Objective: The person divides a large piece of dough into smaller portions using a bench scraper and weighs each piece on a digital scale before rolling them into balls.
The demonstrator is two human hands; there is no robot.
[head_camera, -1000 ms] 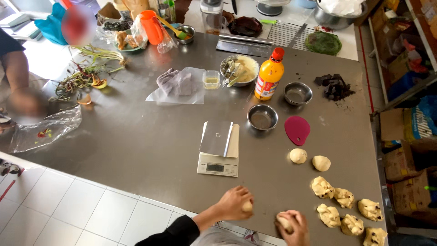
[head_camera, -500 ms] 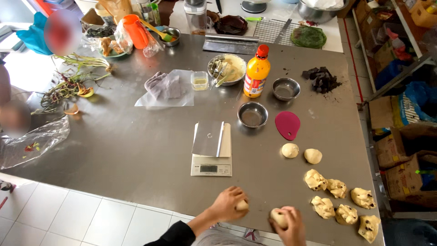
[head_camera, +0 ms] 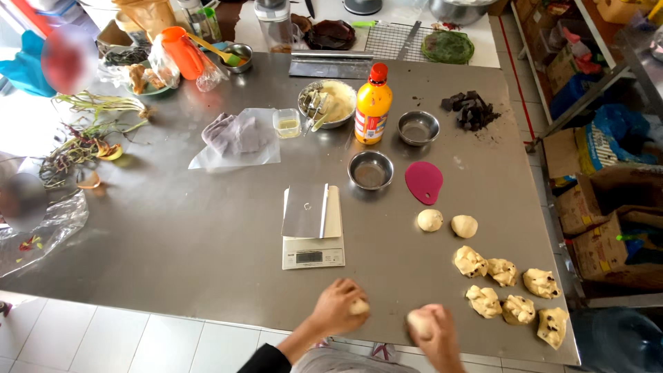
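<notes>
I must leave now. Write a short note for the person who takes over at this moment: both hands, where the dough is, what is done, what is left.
Left hand: cupped over one dough piece at the table's near edge.
Right hand: grip around a second dough piece.
Done: two smooth round balls lie below the pink scraper.
Left: six rough dough lumps with dark bits wait at the right, near the edge.
Scale sits mid-table, with a metal scraper on it.

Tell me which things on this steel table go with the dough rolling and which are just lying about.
In use: left hand and right hand, each on a dough piece; two smooth dough balls; rough dough lumps; kitchen scale.

Lying about: orange bottle, pink scraper, plant stems, orange jug.
</notes>
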